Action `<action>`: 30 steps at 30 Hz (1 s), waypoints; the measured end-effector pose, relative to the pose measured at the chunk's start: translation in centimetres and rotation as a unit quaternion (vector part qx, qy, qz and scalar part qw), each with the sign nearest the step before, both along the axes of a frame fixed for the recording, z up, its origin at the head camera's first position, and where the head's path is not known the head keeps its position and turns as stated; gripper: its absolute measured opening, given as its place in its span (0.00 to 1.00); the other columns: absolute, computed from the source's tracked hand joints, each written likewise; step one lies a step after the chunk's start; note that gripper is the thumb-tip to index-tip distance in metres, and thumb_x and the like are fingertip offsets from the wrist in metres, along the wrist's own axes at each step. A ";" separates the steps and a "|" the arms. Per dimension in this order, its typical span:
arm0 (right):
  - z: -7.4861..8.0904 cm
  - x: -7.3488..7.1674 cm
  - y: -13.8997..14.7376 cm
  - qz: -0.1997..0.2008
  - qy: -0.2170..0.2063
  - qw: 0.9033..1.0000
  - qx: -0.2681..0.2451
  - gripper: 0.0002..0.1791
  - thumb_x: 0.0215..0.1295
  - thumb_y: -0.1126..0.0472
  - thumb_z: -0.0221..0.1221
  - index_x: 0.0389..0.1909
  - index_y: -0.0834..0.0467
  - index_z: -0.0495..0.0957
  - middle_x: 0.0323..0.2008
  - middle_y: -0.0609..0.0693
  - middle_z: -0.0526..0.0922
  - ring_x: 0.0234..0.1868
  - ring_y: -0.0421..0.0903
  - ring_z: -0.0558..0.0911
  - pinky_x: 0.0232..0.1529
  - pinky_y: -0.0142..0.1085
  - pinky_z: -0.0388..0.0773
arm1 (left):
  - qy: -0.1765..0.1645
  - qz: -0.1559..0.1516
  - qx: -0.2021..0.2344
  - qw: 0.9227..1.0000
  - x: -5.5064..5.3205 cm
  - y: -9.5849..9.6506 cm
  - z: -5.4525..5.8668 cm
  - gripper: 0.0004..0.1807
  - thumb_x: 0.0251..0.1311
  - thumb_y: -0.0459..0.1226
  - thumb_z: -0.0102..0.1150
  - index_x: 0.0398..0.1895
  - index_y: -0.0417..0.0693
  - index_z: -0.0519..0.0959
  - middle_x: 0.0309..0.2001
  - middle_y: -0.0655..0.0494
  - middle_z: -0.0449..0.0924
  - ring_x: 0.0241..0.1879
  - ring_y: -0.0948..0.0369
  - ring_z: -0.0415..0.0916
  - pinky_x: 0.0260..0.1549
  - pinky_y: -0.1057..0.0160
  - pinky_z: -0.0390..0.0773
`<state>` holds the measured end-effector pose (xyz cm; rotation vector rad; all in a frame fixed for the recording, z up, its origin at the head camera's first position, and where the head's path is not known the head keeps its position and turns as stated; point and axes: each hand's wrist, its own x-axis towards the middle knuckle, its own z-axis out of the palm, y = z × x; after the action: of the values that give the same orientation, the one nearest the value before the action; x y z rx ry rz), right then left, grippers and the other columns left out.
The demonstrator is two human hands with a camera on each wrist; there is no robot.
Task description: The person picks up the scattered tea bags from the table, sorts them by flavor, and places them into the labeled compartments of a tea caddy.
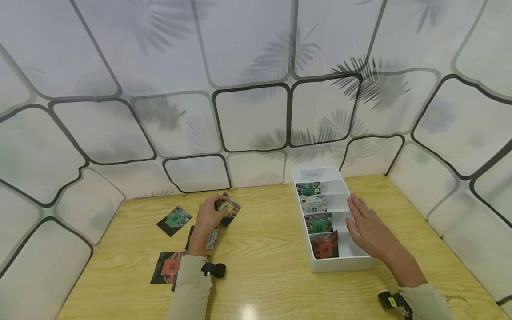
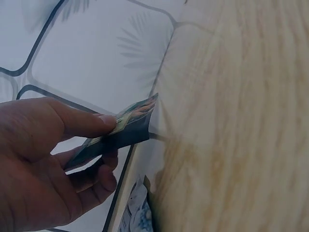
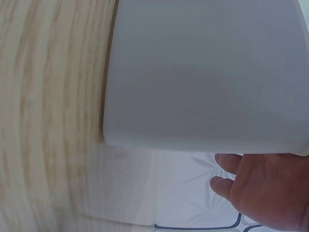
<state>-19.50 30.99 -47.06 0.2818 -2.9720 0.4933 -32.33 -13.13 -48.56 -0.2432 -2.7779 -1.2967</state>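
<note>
My left hand (image 1: 210, 213) pinches a small dark sachet with a yellow label (image 1: 229, 211) between thumb and fingers, at the left-middle of the table. In the left wrist view the sachet (image 2: 133, 128) is tilted and held above the wood. My right hand (image 1: 370, 231), fingers straight, is at the right side of a white divided box (image 1: 340, 265); whether it touches the wall cannot be told. Along the box's left side stand sachets with a dark green label (image 1: 308, 190), a white label (image 1: 314, 205), a green label (image 1: 319, 223) and a red label (image 1: 326, 246).
On the table near the left arm lie a green-labelled sachet (image 1: 174, 219), a grey-and-black sachet (image 1: 213, 239) partly behind the wrist, and a red-labelled sachet (image 1: 168, 267). Another is mostly hidden under the forearm. A patterned curtain (image 1: 256, 120) borders the wooden table (image 1: 264, 240).
</note>
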 end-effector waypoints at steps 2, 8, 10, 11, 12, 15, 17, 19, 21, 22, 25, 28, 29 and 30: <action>0.0 0.1 0.0 -0.001 0.000 1.000 0.000 0.36 0.83 0.53 0.42 0.79 0.72 0.47 0.80 0.69 0.46 0.79 0.68 0.48 0.70 0.68 0.51 | -0.002 -0.007 0.011 1.000 0.1 0.0 0.1 0.17 0.67 0.29 0.64 0.58 0.45 0.83 0.57 0.40 0.80 0.26 0.55 0.75 0.25 0.58 0.74; 0.0 0.1 0.1 0.000 0.004 1.000 0.000 0.36 0.83 0.53 0.42 0.79 0.72 0.47 0.79 0.69 0.47 0.78 0.68 0.49 0.70 0.68 0.52 | 0.018 -0.029 0.050 0.998 0.3 -0.2 0.2 0.14 0.71 0.30 0.59 0.57 0.44 0.83 0.59 0.40 0.78 0.16 0.64 0.56 0.19 0.62 0.65; 0.0 0.1 0.1 0.000 0.004 1.000 0.000 0.36 0.83 0.53 0.42 0.79 0.72 0.47 0.79 0.69 0.47 0.78 0.68 0.49 0.70 0.68 0.52 | 0.027 -0.035 0.056 0.997 0.4 -0.3 0.3 0.15 0.70 0.28 0.57 0.56 0.43 0.83 0.62 0.39 0.76 0.16 0.63 0.56 0.19 0.63 0.64; 0.0 0.2 0.1 0.000 0.004 1.000 0.000 0.36 0.83 0.53 0.42 0.79 0.72 0.47 0.79 0.69 0.47 0.78 0.68 0.49 0.70 0.68 0.52 | 0.028 -0.036 0.060 0.997 0.5 -0.4 0.5 0.15 0.70 0.27 0.57 0.56 0.44 0.83 0.64 0.39 0.76 0.17 0.62 0.56 0.19 0.63 0.64; 0.0 0.1 0.1 -0.001 0.004 1.000 0.000 0.36 0.83 0.53 0.42 0.79 0.72 0.47 0.79 0.69 0.47 0.78 0.68 0.49 0.70 0.68 0.52 | 0.028 -0.037 0.063 0.997 0.5 -0.4 0.6 0.16 0.69 0.26 0.56 0.56 0.44 0.84 0.64 0.39 0.76 0.17 0.60 0.57 0.18 0.64 0.63; 0.1 0.1 -0.1 -0.001 0.002 1.000 -0.001 0.36 0.83 0.52 0.42 0.79 0.72 0.48 0.79 0.69 0.47 0.78 0.68 0.49 0.70 0.68 0.52 | 0.028 -0.042 0.063 0.997 0.6 -0.5 0.8 0.18 0.67 0.23 0.55 0.55 0.44 0.84 0.65 0.40 0.76 0.20 0.53 0.64 0.15 0.63 0.61; 0.1 0.1 -0.1 -0.002 0.003 1.000 -0.001 0.36 0.83 0.52 0.42 0.78 0.73 0.48 0.79 0.69 0.47 0.78 0.68 0.49 0.70 0.68 0.51 | 0.035 -0.048 0.053 0.997 0.6 -0.5 1.0 0.17 0.67 0.23 0.57 0.55 0.43 0.84 0.62 0.41 0.78 0.33 0.47 0.75 0.20 0.61 0.69; 0.0 0.1 -0.1 -0.002 0.005 1.000 -0.001 0.36 0.83 0.53 0.42 0.78 0.73 0.48 0.79 0.69 0.47 0.78 0.69 0.49 0.70 0.68 0.51 | 0.043 -0.057 0.048 0.996 0.7 -0.4 1.2 0.16 0.67 0.24 0.60 0.54 0.42 0.84 0.58 0.41 0.80 0.48 0.45 0.77 0.29 0.56 0.74; 0.0 0.1 -0.1 -0.003 0.008 1.000 0.000 0.36 0.83 0.53 0.42 0.78 0.73 0.48 0.79 0.69 0.47 0.78 0.69 0.50 0.70 0.68 0.52 | 0.048 -0.067 0.049 0.995 0.7 -0.3 1.3 0.15 0.67 0.25 0.61 0.55 0.40 0.84 0.54 0.41 0.80 0.55 0.44 0.75 0.38 0.51 0.76; 0.0 0.1 0.0 -0.003 0.010 1.000 0.001 0.36 0.83 0.53 0.42 0.78 0.73 0.49 0.79 0.69 0.47 0.78 0.69 0.50 0.70 0.68 0.52 | 0.050 -0.072 0.050 0.995 0.8 -0.2 1.3 0.14 0.67 0.26 0.61 0.55 0.40 0.84 0.53 0.42 0.81 0.54 0.44 0.75 0.42 0.50 0.75; 0.0 0.0 0.0 -0.004 0.013 1.000 0.003 0.35 0.83 0.53 0.42 0.78 0.73 0.50 0.79 0.69 0.48 0.78 0.69 0.50 0.70 0.68 0.52 | 0.047 -0.082 0.055 0.994 0.9 0.0 1.2 0.14 0.68 0.27 0.60 0.55 0.40 0.83 0.54 0.42 0.80 0.51 0.46 0.75 0.43 0.47 0.75; -0.1 0.0 0.0 -0.004 0.013 1.000 0.005 0.35 0.82 0.53 0.43 0.78 0.74 0.50 0.79 0.69 0.48 0.78 0.69 0.50 0.70 0.68 0.52 | 0.048 -0.087 0.057 0.993 0.9 0.2 1.1 0.15 0.68 0.26 0.60 0.55 0.39 0.83 0.57 0.42 0.80 0.53 0.45 0.75 0.47 0.46 0.76; -0.1 0.0 0.0 -0.005 0.014 1.000 0.005 0.35 0.82 0.53 0.43 0.78 0.74 0.50 0.79 0.69 0.49 0.78 0.69 0.50 0.70 0.68 0.52 | 0.050 -0.090 0.062 0.993 0.9 0.3 1.1 0.15 0.67 0.25 0.60 0.55 0.39 0.83 0.57 0.42 0.80 0.53 0.45 0.75 0.47 0.45 0.76; -0.1 0.1 0.0 -0.005 0.015 1.000 0.005 0.35 0.82 0.53 0.43 0.78 0.74 0.50 0.79 0.69 0.49 0.78 0.69 0.50 0.70 0.68 0.52 | 0.056 -0.092 0.067 0.992 0.9 0.4 1.2 0.15 0.67 0.25 0.60 0.55 0.39 0.83 0.58 0.42 0.80 0.53 0.45 0.75 0.48 0.45 0.76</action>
<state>-19.44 30.99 -47.15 0.2740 -2.9467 0.4684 -31.40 -12.70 -47.38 -0.5553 -2.6138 -1.4531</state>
